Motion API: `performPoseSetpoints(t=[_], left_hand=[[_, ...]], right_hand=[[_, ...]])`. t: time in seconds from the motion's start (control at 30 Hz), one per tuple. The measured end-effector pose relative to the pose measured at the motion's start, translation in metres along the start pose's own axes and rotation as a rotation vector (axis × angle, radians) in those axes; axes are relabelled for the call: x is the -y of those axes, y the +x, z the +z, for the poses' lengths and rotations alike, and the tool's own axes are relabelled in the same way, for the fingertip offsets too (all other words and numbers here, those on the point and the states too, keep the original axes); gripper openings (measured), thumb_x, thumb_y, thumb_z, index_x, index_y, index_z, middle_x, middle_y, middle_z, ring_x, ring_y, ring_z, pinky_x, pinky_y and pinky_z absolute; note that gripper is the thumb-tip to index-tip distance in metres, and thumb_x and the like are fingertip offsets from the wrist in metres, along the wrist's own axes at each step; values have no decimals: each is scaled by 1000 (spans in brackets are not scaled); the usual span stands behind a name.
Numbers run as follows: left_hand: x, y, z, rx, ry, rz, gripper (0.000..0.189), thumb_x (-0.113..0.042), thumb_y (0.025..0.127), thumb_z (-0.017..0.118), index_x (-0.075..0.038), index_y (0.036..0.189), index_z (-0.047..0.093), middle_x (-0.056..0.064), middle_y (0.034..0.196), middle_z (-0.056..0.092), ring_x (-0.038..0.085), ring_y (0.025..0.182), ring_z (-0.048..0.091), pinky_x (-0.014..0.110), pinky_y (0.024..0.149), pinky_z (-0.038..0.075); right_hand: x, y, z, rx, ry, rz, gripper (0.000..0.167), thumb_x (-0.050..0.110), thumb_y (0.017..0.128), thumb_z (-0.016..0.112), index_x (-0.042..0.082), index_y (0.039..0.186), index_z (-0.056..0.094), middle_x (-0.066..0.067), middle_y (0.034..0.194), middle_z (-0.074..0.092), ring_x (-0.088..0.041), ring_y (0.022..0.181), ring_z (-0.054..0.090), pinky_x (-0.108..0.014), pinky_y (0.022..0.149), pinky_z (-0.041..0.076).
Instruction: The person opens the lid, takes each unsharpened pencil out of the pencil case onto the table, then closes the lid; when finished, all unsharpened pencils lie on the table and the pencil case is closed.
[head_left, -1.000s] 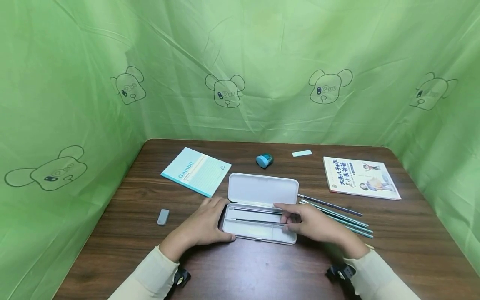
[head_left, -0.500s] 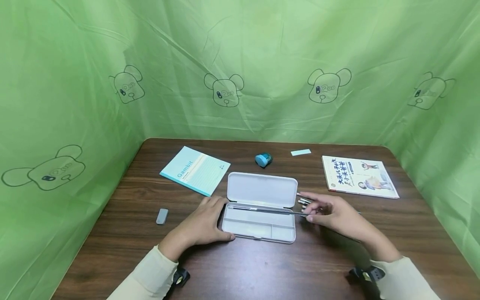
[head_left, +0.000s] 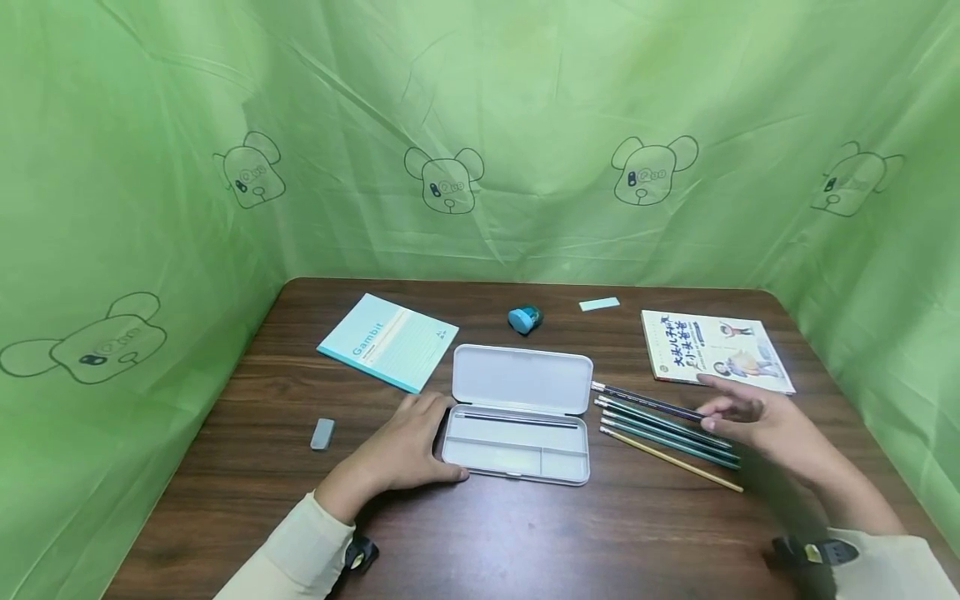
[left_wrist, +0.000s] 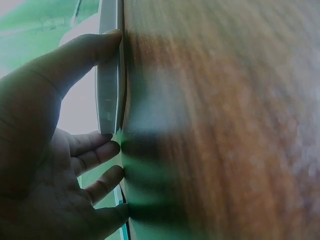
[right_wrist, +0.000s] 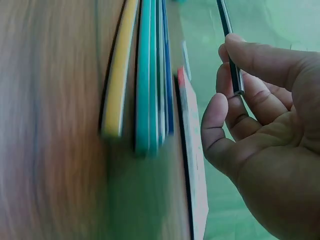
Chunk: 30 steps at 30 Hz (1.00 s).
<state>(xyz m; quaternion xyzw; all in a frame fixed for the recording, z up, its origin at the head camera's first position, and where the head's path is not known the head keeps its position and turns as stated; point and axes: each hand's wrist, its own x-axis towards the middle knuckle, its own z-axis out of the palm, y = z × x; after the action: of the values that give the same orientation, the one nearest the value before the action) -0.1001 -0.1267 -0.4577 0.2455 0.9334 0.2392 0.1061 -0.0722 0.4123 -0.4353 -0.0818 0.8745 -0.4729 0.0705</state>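
Observation:
A white pencil case (head_left: 522, 379) lies with its lid raised at the middle of the table. My left hand (head_left: 393, 446) holds its left end, thumb at the front edge and fingers round the far side. One dark pencil (head_left: 517, 419) lies in the case's rear compartment. To the right, my right hand (head_left: 772, 425) pinches another dark pencil (right_wrist: 224, 20) near its end, between thumb and fingers, raised off the table in the right wrist view. Just below are several teal pencils (head_left: 667, 433) and a yellow pencil (head_left: 675, 460), lying side by side.
A light blue notebook (head_left: 390, 342) lies at the back left, a grey eraser (head_left: 322, 434) in front of it. A blue sharpener (head_left: 524, 319) and a pale strip (head_left: 599, 305) are behind the case. A picture book (head_left: 720, 350) lies back right. Green cloth (head_left: 480, 100) surrounds the table.
My right hand has moved from over the case to the right, above the loose pencils, with a dark pencil pinched in it. My left hand has stayed at the case.

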Motion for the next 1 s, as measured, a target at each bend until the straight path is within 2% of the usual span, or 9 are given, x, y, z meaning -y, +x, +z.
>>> performPoseSetpoints(t=[0.13,0.37,0.57,0.77,1.0], left_hand=[[0,0,1,-3,-1,-1,97,-51,80,98,-8,156,55,9,155,60,34,145,49,54,121,47],[0,0,0,-3,-4,-3,97,-51,80,98,-8,156,54,9,156,60,34,145,49,53,121,47],[1,0,1,-5,-6,-8,98,-51,80,98,-8,156,54,8,156,60,34,145,49,53,121,48],[1,0,1,-6,-3,-8,98,-52,80,98,-8,156,54,8,156,60,34,145,49,53,120,48],[1,0,1,-4,-2,-9,98,-51,80,98,-8,156,55,8,155,60,34,144,49,53,120,48]], right_hand=[[-12,-2,-7,-19,-66,26,74,2,100,79,-8,165,43,-2,113,86,1,103,76,-16,86,59],[-24,2,-2,-11,-186,20,68,5,100,80,-9,160,51,-3,109,86,-6,99,78,-12,84,56],[-24,5,3,-7,-163,-22,65,0,99,79,-12,157,52,-7,107,85,4,97,74,-12,83,57],[-23,6,4,-18,-165,-59,66,-3,97,79,-14,157,52,-7,106,84,4,94,73,-13,81,58],[-26,6,7,-27,-164,-51,65,-6,96,79,-17,154,52,-7,105,84,1,94,74,-12,82,57]])
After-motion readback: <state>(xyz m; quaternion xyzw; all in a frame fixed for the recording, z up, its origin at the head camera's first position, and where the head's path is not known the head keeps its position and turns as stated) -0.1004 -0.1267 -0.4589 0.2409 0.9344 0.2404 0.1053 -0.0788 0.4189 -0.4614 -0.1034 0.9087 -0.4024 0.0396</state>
